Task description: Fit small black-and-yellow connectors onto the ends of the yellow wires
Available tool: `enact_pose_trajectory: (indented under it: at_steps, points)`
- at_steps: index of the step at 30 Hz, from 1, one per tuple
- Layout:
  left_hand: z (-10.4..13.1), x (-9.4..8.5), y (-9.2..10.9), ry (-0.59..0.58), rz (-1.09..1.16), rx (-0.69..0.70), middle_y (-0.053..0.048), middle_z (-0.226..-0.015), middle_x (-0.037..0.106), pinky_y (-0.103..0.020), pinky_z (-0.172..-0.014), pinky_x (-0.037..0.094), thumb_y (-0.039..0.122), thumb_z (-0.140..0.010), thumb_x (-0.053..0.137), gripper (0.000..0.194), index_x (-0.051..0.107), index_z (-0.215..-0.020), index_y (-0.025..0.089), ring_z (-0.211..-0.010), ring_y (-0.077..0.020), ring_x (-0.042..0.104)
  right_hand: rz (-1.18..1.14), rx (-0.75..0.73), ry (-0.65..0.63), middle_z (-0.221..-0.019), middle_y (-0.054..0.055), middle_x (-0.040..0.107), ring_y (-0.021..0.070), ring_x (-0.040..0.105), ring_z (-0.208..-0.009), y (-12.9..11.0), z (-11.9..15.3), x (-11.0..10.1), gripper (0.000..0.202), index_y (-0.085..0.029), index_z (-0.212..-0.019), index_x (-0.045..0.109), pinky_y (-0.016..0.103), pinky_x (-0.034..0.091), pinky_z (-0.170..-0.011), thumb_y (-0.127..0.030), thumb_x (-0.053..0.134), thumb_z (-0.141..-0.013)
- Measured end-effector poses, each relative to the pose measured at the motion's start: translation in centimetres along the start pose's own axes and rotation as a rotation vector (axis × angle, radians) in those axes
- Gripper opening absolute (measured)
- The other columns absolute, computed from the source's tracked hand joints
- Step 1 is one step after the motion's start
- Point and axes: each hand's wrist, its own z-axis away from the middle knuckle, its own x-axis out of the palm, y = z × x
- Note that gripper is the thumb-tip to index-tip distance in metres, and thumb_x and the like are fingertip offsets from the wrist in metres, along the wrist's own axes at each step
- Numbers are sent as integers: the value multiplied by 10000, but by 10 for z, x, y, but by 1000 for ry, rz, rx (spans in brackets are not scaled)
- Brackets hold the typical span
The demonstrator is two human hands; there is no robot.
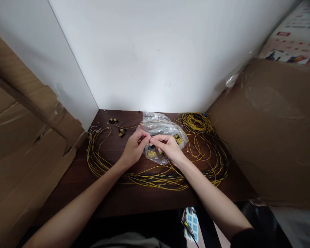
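Using the clear plastic bag [163, 128] as reference: your left hand [134, 146] is at its left edge, your right hand [170, 148] over its right half. Fingertips of both meet above the bag, thumb pressed to finger on each side; whatever you're pinching is too small to make out. A thin wire runs out from under your right hand, down past the near edge of the bag. Small yellow pieces [152, 153] show at the near-left part of the bag, more yellow and black parts [178, 139] at its right side. The wire bundle [155, 181], yellow and black, loops around the bag on the left, near and right sides; the yellow coil [196, 122] sits to the bag's far right. Black-and-yellow connectors [122, 132] lie left of the bag, with white bits [93, 129] farther left. All of it is on the dark tabletop [113, 203]. Cardboard stands well left of the bag, a cardboard box [271, 137] well right, white panel [157, 62] behind. Power strip [191, 222] is below the tabletop, nearer you than the bag.
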Motion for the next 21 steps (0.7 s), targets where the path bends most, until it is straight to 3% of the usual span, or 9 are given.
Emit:
enact_pose_trajectory:
  at_steps: [10, 18, 21]
  points:
    - [2, -1, 5, 33, -48, 92, -15, -749, 507, -249, -632, 388, 205, -820, 505, 126, 553, -715, 155, -697, -127, 488, -149, 82, -40, -642, -2, 596, 22, 355, -459, 3, -2, -3, 210, -154, -705, 682, 160, 205, -394, -362, 692, -673]
    - [3, 0, 4, 20, -63, 75, -10, -759, 503, -236, -633, 389, 203, -837, 491, 128, 550, -736, 150, -695, -118, 488, -55, 84, -7, -623, -13, 590, 24, 371, -444, 1, -1, -3, 208, -151, -737, 674, 165, 217, -397, -337, 704, -649]
    - [3, 0, 3, 38, -89, 83, -11, -765, 501, -231, -622, 385, 195, -833, 496, 124, 554, -734, 149, -695, -116, 487, 35, 10, 13, -606, -14, 577, 40, 403, -467, -2, -1, -1, 209, -141, -702, 651, 176, 284, -430, -346, 680, -672]
